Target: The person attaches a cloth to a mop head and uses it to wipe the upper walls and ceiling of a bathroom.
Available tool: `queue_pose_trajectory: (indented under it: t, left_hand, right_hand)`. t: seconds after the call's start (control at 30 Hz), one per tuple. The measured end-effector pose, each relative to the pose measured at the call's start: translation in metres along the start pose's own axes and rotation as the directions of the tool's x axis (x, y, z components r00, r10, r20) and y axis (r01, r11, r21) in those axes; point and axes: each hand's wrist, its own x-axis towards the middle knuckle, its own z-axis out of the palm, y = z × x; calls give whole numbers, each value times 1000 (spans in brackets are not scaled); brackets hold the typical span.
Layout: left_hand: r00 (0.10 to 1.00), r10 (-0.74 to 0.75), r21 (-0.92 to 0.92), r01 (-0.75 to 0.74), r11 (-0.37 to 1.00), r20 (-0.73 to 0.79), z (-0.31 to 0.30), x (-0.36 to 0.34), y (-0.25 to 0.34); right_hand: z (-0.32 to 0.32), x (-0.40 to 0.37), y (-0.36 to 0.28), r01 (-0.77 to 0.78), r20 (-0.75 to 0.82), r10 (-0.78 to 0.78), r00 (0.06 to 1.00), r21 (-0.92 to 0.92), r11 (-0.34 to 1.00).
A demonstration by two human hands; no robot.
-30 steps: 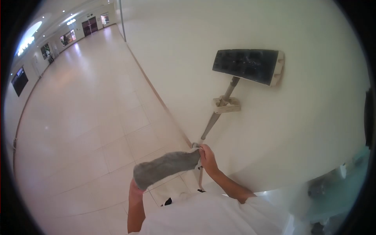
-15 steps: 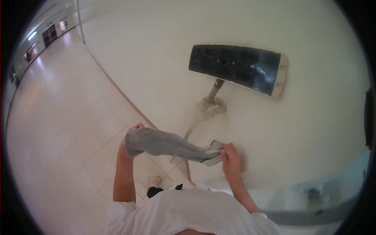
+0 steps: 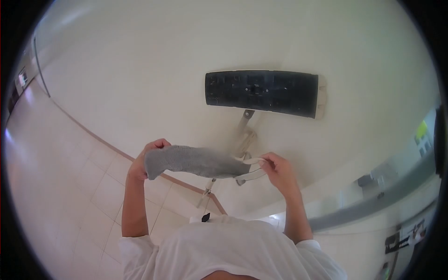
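Observation:
A grey, fuzzy mop pad is stretched sideways between my two hands. My left hand is closed on its left end, partly hidden behind the fabric. At the other end, my right hand pinches the pad's pale edging, which forms a loop. Beyond the pad is a flat mop head, a long black plate with a beige end, apart from both hands. Its pole runs down from it and passes behind the pad.
A pale wall rises in front of me, with a brown skirting strip along its foot. Light floor tiles lie to the left. A grey band or ledge runs along the right side, with blurred items beyond it.
My view has turned, and the mop head appears lower and further left. The pad is held more level, its right end raised. My right hand has moved up, showing the pale edging more clearly.

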Motion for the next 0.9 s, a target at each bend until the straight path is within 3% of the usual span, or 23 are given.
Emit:
queue_pose_trajectory:
  t: [0.03,0.07,0.1,0.13,0.2,0.23,0.3,0.33,0.37,0.47,0.53,0.6,0.63,0.7,0.73,0.83,0.9]
  left_hand:
    - [996,-84,152,83,985,3,-7,4,-1]
    - [995,-94,152,90,984,20,-11,10,-4]
    - [996,-80,83,77,994,31,-14,14,-9]
    - [997,-66,15,66,998,40,-17,19,-14]
    - [999,0,76,-3,997,42,-21,37,-20]
    - [998,55,136,-58,989,24,-24,47,-17]
    - [979,188,270,-203,941,80,-15,72,-14]
    - [978,198,292,-209,933,67,-6,83,-10]
    - [976,210,316,-217,924,55,6,94,-3]
    - [976,215,192,-215,958,18,29,126,5]
    - [972,225,-234,-205,950,62,35,141,6]
    - [975,221,-241,-207,948,35,34,151,7]
    - [977,215,-247,-206,947,10,33,154,8]
    - [980,195,-186,-200,962,-46,35,157,13]
    - [978,179,-123,-192,974,-105,35,157,17]
    - [989,120,-132,-131,983,-90,27,166,15]
    - [996,78,-167,-85,982,-50,28,167,14]
  right_hand:
    - [7,2,10,-13,-15,13,1000,-2,1000]
    - [15,3,20,-72,55,58,997,322,944]
    - [19,2,26,-138,131,73,989,605,784]
    - [22,-1,29,-139,118,85,989,604,784]
    - [25,-11,29,-14,-13,64,998,912,409]
    - [25,-12,24,-31,-8,94,996,914,404]
    - [15,-14,16,159,-169,20,985,956,244]
    - [12,-15,10,148,-161,34,986,960,239]
    - [7,-15,2,240,-257,22,966,927,287]
    - [-7,-10,-9,399,-416,-42,908,834,381]
    - [-11,-5,-21,472,-483,-91,871,771,428]
    - [-12,-1,-35,575,-567,-227,792,565,592]
    - [-9,2,-39,575,-566,-230,791,563,593]
    - [0,9,-46,518,-622,-200,757,385,764]
    - [5,13,-52,521,-619,-207,758,383,763]
    - [17,19,-57,478,-618,-191,763,340,810]
    - [16,18,-53,379,-583,-79,808,412,829]
